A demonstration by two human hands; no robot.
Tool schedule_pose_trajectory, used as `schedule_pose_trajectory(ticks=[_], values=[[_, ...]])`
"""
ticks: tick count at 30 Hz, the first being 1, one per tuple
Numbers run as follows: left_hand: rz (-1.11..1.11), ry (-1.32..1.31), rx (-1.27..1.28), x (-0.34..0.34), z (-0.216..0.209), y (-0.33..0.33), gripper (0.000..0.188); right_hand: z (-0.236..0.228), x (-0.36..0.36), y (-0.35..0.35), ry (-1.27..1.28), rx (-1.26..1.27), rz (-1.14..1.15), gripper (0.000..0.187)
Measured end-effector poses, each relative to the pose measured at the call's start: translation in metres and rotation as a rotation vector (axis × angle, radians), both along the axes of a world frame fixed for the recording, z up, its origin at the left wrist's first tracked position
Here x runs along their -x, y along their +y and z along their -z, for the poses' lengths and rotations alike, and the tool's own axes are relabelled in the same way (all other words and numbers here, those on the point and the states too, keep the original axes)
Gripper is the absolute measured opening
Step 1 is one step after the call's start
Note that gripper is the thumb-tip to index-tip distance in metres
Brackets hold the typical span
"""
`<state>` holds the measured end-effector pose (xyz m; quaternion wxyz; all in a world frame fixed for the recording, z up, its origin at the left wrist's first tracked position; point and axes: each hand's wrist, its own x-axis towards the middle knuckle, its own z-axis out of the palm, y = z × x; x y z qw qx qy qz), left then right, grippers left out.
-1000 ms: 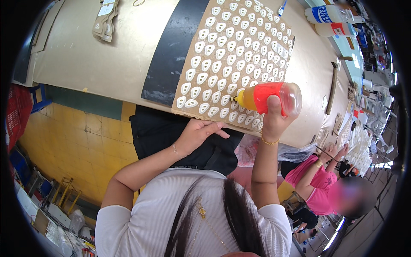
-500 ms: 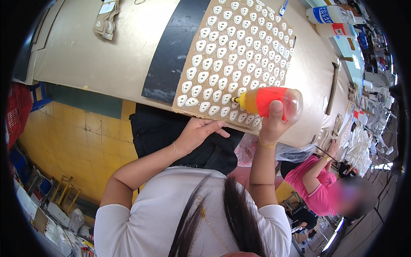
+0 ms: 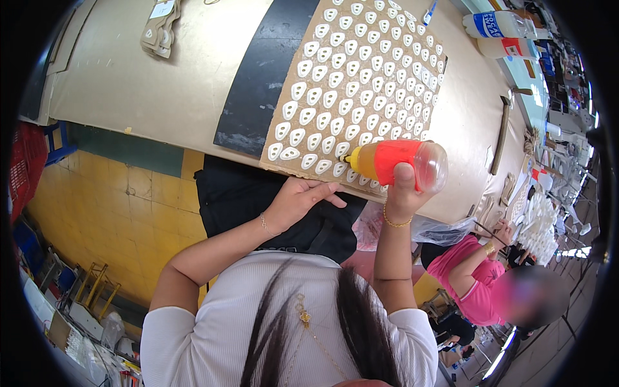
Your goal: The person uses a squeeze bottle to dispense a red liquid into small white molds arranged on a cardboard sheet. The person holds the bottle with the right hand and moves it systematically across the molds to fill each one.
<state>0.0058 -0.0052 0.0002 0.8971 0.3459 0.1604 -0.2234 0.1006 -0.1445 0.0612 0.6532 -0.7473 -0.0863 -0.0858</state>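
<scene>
A squeeze bottle [image 3: 394, 161] with a red band, a yellow cap and a dark tip lies tilted in my right hand [image 3: 405, 193], which is closed round it. Its tip points left, close over the small white pieces near the front of a brown board [image 3: 278, 115]. Rows of these flat white pieces [image 3: 314, 140], each with dark openings, cover the board. My left hand [image 3: 303, 200] rests by the board's front edge, fingers stretched out and holding nothing. Whether it touches the board I cannot tell.
Under the board lies a black sheet [image 3: 248, 97] on the tan-covered table [image 3: 161, 90]. Tagged brown pieces [image 3: 160, 29] sit at the far left. Two bottles [image 3: 500, 26], a blue pen [image 3: 429, 13] and a hammer [image 3: 501, 135] lie right. A person in pink [image 3: 467, 277] works nearby.
My right hand has moved the squeeze bottle a little left and nearer, so its tip is over other white pieces. My left hand stays in place.
</scene>
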Motion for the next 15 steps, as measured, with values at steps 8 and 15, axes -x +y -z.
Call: schedule_pose_trajectory(ticks=[8, 15], values=[[-0.015, 0.002, 0.03, -0.002, -0.002, 0.0, 0.025, -0.004, -0.01, 0.012, -0.176, 0.138, -0.074, 0.042], [-0.004, -0.004, 0.009, 0.0, -0.001, 0.0, 0.025, -0.008, -0.024, 0.011, -0.208, 0.051, 0.005, 0.042]])
